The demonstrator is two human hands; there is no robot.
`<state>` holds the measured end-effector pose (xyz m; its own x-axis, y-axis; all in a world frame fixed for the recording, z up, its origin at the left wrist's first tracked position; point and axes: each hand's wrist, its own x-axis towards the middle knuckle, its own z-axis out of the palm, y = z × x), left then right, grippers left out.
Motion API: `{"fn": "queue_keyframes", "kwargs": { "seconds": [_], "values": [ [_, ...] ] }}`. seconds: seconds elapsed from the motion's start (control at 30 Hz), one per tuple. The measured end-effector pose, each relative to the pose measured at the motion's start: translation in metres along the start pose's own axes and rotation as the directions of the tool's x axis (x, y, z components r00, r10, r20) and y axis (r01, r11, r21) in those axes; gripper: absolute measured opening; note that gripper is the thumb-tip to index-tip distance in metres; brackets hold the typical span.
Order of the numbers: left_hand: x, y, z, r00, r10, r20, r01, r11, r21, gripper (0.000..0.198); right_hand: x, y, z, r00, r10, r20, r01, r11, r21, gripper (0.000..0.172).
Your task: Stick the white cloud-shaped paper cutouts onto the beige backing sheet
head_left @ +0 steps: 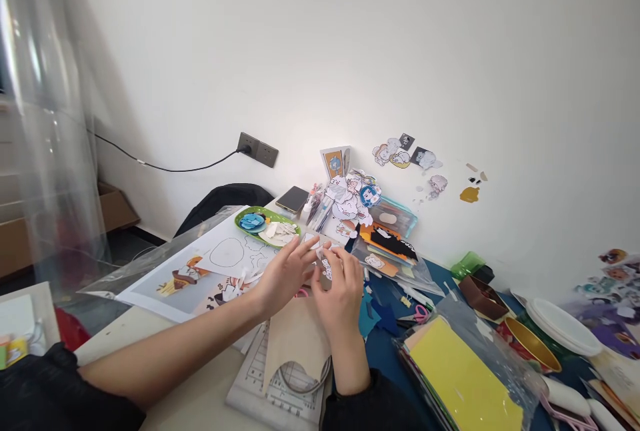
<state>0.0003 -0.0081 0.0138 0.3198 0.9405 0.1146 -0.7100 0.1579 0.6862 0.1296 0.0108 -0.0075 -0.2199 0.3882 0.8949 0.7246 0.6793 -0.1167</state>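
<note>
My left hand (pixel 286 272) and my right hand (pixel 341 292) meet over the middle of the table. Together they pinch a small white paper cut-out (pixel 325 266) with dark spots between their fingertips. Under the hands lies a beige paper piece (pixel 296 339) on a printed sheet (pixel 280 394) with a ring-shaped outline. To the left lies a large printed sheet (pixel 200 264) with cartoon figures and drawn shapes. Behind the hands sits a green tray (pixel 267 223) with blue and white paper scraps.
A phone (pixel 292 199) lies near the wall beside a pile of cartoon cut-outs (pixel 353 199) and plastic sleeves (pixel 390 244). Yellow sheets in a bag (pixel 463 378), pink scissors (pixel 419 314), a gold bowl (pixel 530 346) and white plates (pixel 563 324) fill the right side. A cable runs to a wall socket (pixel 257 148).
</note>
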Motion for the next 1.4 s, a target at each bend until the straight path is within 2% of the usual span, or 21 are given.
{"fn": "queue_keyframes", "kwargs": {
  "seconds": [0.13, 0.27, 0.37, 0.47, 0.6, 0.7, 0.83, 0.97, 1.03, 1.07, 1.23, 1.4],
  "values": [
    [-0.002, -0.002, 0.000, 0.998, -0.069, -0.009, 0.069, 0.997, 0.041, 0.063, -0.001, 0.001, 0.002, 0.999, -0.052, -0.012, 0.050, 0.995, -0.084, 0.022],
    [-0.001, -0.005, -0.003, 0.996, -0.088, 0.020, 0.086, 0.994, 0.065, 0.066, 0.000, 0.002, 0.000, 0.997, -0.053, -0.057, 0.050, 0.997, -0.065, 0.018],
    [-0.001, -0.004, -0.001, 0.996, -0.079, 0.031, 0.077, 0.996, 0.046, 0.068, 0.002, 0.000, 0.000, 0.990, 0.102, -0.098, -0.093, 0.991, 0.094, 0.015],
    [-0.001, -0.004, 0.001, 0.997, -0.071, 0.029, 0.071, 0.997, 0.024, 0.068, 0.003, 0.001, 0.000, 0.954, 0.282, -0.102, -0.253, 0.939, 0.234, 0.012],
    [0.000, -0.007, -0.002, 0.996, -0.056, 0.070, 0.055, 0.998, 0.013, 0.073, 0.003, 0.011, -0.003, 0.911, 0.399, -0.103, -0.361, 0.893, 0.267, 0.015],
    [0.002, -0.009, -0.006, 0.994, -0.040, 0.104, 0.039, 0.999, 0.011, 0.076, 0.002, 0.017, -0.005, 0.894, 0.426, -0.141, -0.381, 0.886, 0.263, 0.017],
    [0.001, -0.007, -0.004, 0.993, -0.035, 0.109, 0.036, 0.999, -0.006, 0.076, 0.001, 0.010, -0.003, 0.922, 0.343, -0.182, -0.303, 0.929, 0.213, 0.011],
    [-0.002, -0.004, -0.001, 0.994, -0.078, 0.071, 0.076, 0.997, 0.033, 0.072, -0.002, 0.002, 0.000, 0.988, 0.106, -0.116, -0.096, 0.992, 0.084, 0.014],
    [-0.003, -0.003, -0.002, 0.995, -0.083, 0.058, 0.078, 0.994, 0.080, 0.073, -0.002, 0.002, 0.000, 0.997, 0.007, -0.077, -0.006, 1.000, 0.014, 0.017],
    [-0.002, -0.004, -0.003, 0.995, -0.082, 0.056, 0.076, 0.992, 0.101, 0.074, -0.002, 0.002, 0.000, 0.998, -0.001, -0.067, 0.002, 1.000, 0.016, 0.017],
    [-0.002, -0.004, -0.004, 0.996, -0.066, 0.068, 0.056, 0.989, 0.134, 0.074, 0.000, 0.003, 0.001, 0.980, 0.174, -0.092, -0.155, 0.971, 0.182, 0.013],
    [-0.003, -0.004, -0.001, 0.990, -0.054, 0.132, 0.041, 0.994, 0.097, 0.074, -0.001, 0.015, 0.001, 0.914, 0.376, -0.156, -0.331, 0.909, 0.252, 0.022]
  ]
}}
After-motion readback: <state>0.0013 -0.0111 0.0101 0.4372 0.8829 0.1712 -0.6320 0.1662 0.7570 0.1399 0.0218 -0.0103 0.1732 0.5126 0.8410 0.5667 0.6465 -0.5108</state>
